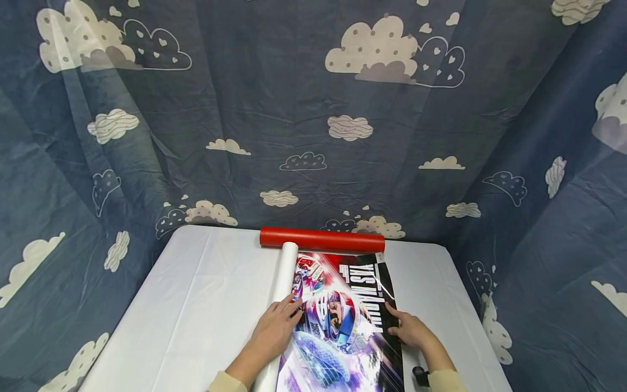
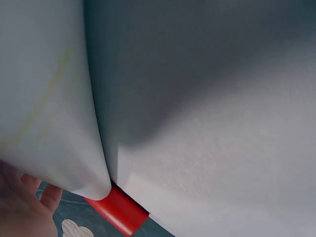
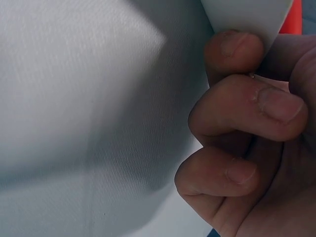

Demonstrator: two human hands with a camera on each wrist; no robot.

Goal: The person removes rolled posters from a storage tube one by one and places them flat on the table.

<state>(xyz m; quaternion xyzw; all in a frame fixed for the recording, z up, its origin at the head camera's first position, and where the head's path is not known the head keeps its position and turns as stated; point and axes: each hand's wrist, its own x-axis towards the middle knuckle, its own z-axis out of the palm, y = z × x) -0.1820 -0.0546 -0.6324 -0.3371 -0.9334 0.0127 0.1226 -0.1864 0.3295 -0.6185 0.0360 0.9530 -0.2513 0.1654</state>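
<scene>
A glossy poster (image 1: 338, 321) with racing drivers and large white letters lies partly unrolled, its left part wound into a white roll (image 1: 283, 277). My left hand (image 1: 279, 325) rests across that roll, fingers relaxed and reaching over to the printed side. In the left wrist view the roll (image 2: 44, 98) fills the left side, with two of the hand's fingers (image 2: 49, 198) below its edge. At the poster's right edge, my right hand (image 1: 410, 328) pinches the sheet between thumb and fingers. The right wrist view shows these fingers (image 3: 242, 106) curled at the sheet's pale underside (image 3: 242, 19).
A red tube (image 1: 320, 239) lies across the far end of the white table (image 1: 196, 305), just beyond the poster. Behind and beside the table hangs a dark blue cloth (image 1: 274, 98) with cloud prints. A small black object (image 1: 420, 375) sits by the right wrist.
</scene>
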